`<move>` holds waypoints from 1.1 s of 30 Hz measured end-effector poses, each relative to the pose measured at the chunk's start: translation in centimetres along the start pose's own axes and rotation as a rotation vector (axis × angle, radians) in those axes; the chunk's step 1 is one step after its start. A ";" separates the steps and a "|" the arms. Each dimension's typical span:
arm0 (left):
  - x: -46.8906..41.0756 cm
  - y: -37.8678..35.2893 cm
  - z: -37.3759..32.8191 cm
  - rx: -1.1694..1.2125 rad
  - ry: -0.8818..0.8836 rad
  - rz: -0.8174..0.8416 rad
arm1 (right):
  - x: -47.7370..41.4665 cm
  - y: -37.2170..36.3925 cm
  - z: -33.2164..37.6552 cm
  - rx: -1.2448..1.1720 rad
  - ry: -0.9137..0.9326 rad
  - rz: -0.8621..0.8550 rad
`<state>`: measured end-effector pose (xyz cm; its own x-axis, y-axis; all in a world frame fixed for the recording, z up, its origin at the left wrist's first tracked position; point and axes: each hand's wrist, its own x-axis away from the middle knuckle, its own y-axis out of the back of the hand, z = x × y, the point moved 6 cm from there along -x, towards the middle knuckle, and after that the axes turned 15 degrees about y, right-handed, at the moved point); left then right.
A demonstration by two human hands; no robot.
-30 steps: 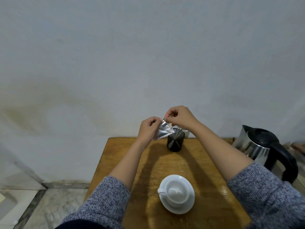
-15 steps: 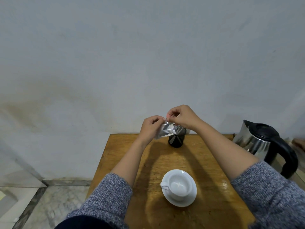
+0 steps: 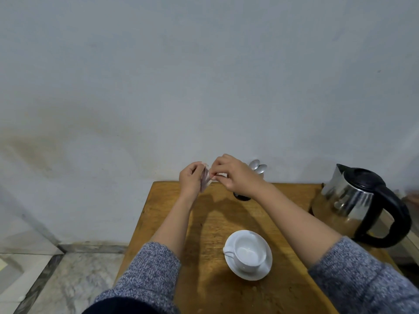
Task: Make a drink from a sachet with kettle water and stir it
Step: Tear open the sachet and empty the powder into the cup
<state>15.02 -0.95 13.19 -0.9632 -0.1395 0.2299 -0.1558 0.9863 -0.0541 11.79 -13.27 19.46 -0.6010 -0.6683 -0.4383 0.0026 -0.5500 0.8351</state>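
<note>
I hold a small silvery sachet [image 3: 205, 180] up over the far edge of the wooden table [image 3: 217, 291]. My left hand [image 3: 191, 179] grips its left side, and my right hand [image 3: 234, 175] pinches its top right corner. A white cup [image 3: 249, 251] sits empty on a white saucer [image 3: 264, 269] near the table's middle. The steel kettle [image 3: 353, 198] with a black handle and lid stands at the right edge. Spoon bowls [image 3: 258, 166] stick up behind my right hand from a dark holder [image 3: 241, 197], which my wrist mostly hides.
A pale wall rises right behind the table. To the left the table ends at a drop to a marble floor [image 3: 68, 286]. The kettle's handle [image 3: 394, 220] juts toward me on the right.
My hands have shifted left with the sachet and turned it edge-on. My right hand now covers the dark holder. The view has tilted, so cup and kettle sit lower and nearer.
</note>
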 end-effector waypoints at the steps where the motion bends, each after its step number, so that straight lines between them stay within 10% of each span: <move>1: -0.2 0.7 0.4 0.008 0.016 -0.028 | 0.0 -0.6 0.2 -0.025 0.009 0.021; 8: -1.7 9.1 2.6 0.170 0.077 -0.280 | -0.7 -4.0 2.4 -0.169 0.039 0.165; 20: 1.4 16.6 7.4 0.173 0.136 -0.316 | 4.0 -20.4 -0.6 -0.514 -0.561 0.394; 33: 2.2 15.7 11.1 0.090 0.253 -0.242 | 5.3 -25.5 -0.1 -0.376 -0.506 0.574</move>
<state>8.04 13.26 2.02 -0.8129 -0.3309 0.4792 -0.4023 0.9141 -0.0512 8.65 -2.85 -4.17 -0.7101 -0.6392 0.2954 0.6274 -0.3839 0.6775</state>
